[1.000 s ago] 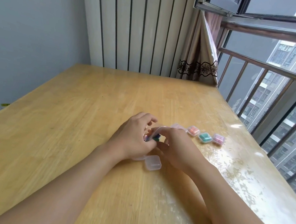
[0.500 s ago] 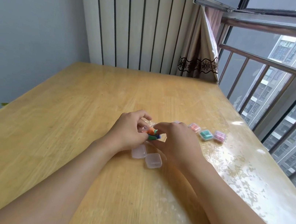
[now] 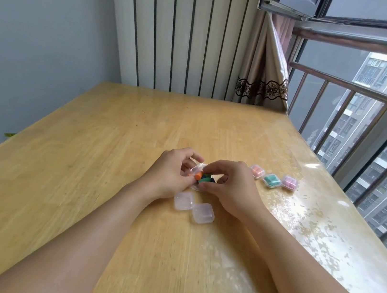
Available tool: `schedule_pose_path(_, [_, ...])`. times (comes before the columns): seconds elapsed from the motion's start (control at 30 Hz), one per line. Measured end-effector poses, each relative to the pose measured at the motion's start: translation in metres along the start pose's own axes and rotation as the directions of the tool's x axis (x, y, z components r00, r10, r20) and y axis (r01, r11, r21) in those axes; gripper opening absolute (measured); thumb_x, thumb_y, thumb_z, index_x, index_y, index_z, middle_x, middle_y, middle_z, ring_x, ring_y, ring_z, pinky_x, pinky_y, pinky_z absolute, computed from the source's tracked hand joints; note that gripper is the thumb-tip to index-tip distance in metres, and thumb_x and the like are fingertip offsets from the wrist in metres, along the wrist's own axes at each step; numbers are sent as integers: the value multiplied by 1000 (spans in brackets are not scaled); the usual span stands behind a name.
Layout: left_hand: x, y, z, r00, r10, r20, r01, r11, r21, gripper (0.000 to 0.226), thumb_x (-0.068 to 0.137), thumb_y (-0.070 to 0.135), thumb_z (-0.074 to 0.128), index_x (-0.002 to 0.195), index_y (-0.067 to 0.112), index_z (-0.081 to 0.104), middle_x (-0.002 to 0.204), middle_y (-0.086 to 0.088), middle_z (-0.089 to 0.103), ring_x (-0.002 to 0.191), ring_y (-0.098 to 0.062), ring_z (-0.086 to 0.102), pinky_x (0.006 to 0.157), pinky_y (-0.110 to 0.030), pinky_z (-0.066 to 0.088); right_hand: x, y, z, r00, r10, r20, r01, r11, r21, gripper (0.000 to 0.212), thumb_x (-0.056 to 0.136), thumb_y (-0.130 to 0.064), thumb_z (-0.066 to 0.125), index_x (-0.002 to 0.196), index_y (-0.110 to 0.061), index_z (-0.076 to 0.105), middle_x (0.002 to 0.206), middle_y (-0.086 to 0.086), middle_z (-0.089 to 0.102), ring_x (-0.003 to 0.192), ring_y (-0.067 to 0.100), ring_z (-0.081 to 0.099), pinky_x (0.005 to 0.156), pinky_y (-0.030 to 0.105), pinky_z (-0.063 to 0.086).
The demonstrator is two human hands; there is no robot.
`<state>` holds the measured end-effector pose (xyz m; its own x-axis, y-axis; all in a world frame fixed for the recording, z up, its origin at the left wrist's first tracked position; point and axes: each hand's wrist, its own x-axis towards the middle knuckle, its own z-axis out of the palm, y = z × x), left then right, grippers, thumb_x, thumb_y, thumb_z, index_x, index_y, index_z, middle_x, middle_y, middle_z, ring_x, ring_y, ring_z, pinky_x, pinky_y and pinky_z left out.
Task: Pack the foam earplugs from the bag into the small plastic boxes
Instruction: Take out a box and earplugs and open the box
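The wooden table (image 3: 85,155) filled the view, with a grey wall to its left and a ribbed white panel (image 3: 179,31) behind. The left hand (image 3: 171,173) had its fingers curled, pinching the clear bag (image 3: 198,168) from the left side. Inside the bag sat the foam earplugs (image 3: 203,177), one orange and others green and dark blue. Just below the hands lay two clear small boxes (image 3: 194,206), closed and touching each other at a corner. The right hand (image 3: 229,186) gripped the bag's other side, thumb and fingertips bent round it. Further right, near the table edge, stood three filled boxes in a row: an orange-filled box (image 3: 257,171), a teal-filled box (image 3: 271,180) and a pink-filled box (image 3: 290,182). Beyond them a metal railing (image 3: 359,90) ran along the window
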<state>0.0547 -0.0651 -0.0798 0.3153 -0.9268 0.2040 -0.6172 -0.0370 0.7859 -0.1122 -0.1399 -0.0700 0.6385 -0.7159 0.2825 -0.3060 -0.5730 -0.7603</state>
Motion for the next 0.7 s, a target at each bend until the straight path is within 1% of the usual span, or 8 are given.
schedule_pose_path(0.17, [-1,2,-1,999,5,-52,-2,998,63,35,80,0,72,108,21,71,92,4,73,75,-5,65,71,-10,52,3,6,-2,1000,-10,-11,9,997,-73,28,75,-14,88,100,-19,78,91,-9,76,64,-15,57,62,10,42])
schedule_pose_path(0.23, [-1,2,-1,998,2,-58,1,998,63,34,80,1,72,108,20,71,92,3,72,78,-8,66,73,-11,54,4,9,-1,1000,-23,5,23,992,-122,29,76,-20,88,103,-24,78,95,-10,76,60,-7,56,60,11,42])
schedule_pose_path(0.3, [-1,3,-1,998,-3,-59,7,998,67,34,80,2,73,109,20,72,94,4,72,82,-10,68,75,-14,55,4,11,1,1000,-28,10,29,990,-136,31,76,-25,88,105,-27,76,98,-12,76,60,-5,55,60,12,40])
schedule_pose_path(0.4, [-2,4,-2,998,-3,-60,7,998,66,33,80,6,73,108,23,72,96,4,72,83,-10,68,77,-19,57,4,11,3,999,-32,-3,31,988,-149,35,76,-32,88,108,-31,74,99,-14,73,63,-3,52,63,19,41])
schedule_pose_path(0.5, [-3,7,-3,999,-3,-54,5,1000,31,30,80,9,75,106,24,71,93,8,72,78,-8,67,74,-20,57,4,11,4,999,-37,-20,34,992,-125,25,81,-30,82,104,-33,75,98,-15,74,58,2,58,61,22,47])
schedule_pose_path(0.57, [-4,9,-5,998,-10,-57,10,1000,-1,30,79,9,75,105,24,71,91,10,71,76,-7,67,72,-19,57,6,11,4,999,-30,-31,27,996,-86,19,83,-26,80,100,-32,76,96,-13,76,56,9,65,59,25,50])
schedule_pose_path(0.63, [-5,10,-5,998,-15,-61,14,1000,-19,31,78,10,76,104,26,71,94,9,72,77,-9,68,69,-17,55,7,11,5,999,-13,-46,10,998,-60,17,83,-25,79,100,-30,78,90,-13,77,54,11,65,59,25,50])
schedule_pose_path(0.7, [-6,11,-3,997,-12,-73,11,1000,-11,32,76,15,80,105,27,70,96,9,70,76,-7,68,66,-13,52,7,10,5,999,-1,-55,-2,999,-54,18,84,-23,79,102,-27,79,67,-21,71,49,9,61,59,25,48])
